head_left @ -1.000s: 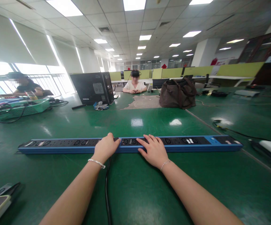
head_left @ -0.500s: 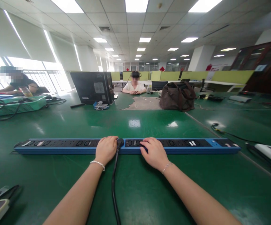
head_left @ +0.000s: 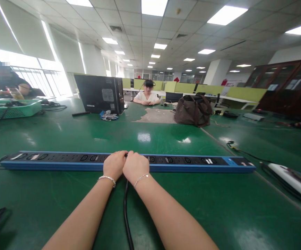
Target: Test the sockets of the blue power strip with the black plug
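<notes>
A long blue power strip (head_left: 192, 168) with black sockets lies across the green table. My left hand (head_left: 114, 165) is closed at the middle of the strip, its fingertips by the plug. Right beside it, my right hand (head_left: 136, 167) is closed over the same spot, and the two hands touch. A thick black cable (head_left: 126, 211) runs from beneath the hands toward the near table edge. Its plug is almost wholly hidden by the fingers.
A black computer case (head_left: 98, 94), gloves (head_left: 109, 115) and a brown bag (head_left: 192, 110) stand farther back. A green basket (head_left: 23, 109) is at left, a white device (head_left: 292, 180) at right. Two people sit beyond.
My right hand has moved left along the strip to the plug and closed there against my left hand. The view has shifted slightly to the right.
</notes>
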`<state>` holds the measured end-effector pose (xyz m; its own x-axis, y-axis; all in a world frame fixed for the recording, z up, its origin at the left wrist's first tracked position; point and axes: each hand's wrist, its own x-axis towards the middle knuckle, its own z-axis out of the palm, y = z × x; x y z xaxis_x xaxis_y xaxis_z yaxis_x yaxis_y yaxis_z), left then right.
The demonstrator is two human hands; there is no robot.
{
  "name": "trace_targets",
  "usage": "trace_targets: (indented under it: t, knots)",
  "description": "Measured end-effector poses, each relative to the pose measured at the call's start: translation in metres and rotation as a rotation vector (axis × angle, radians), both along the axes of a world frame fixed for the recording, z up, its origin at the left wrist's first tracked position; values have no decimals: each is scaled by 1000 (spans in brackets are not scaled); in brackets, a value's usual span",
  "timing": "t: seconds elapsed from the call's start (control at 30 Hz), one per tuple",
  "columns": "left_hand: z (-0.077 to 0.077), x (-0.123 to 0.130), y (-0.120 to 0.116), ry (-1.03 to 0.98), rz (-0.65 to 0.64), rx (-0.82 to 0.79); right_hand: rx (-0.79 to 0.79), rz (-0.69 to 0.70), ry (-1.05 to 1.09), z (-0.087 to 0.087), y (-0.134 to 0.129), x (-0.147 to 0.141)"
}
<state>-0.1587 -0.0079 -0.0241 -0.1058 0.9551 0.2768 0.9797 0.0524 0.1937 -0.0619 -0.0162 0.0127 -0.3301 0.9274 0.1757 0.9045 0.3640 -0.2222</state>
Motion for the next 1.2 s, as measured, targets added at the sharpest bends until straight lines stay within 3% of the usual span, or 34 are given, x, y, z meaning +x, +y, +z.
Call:
trace_targets:
  t: [0.5,0.77,1.0,1.2]
  knots:
    - [-6,-1,3,12,-8,38,34,-67,107,-18,6,-1]
    - [-9,-2,5,-9,10,69,-70,-74,120,-18,5,2]
    - [-14,-3,9,-36,9,105,3,-112,172,-26,7,-1]
    - [-16,-4,9,-64,-9,103,-20,-139,252,-21,6,3]
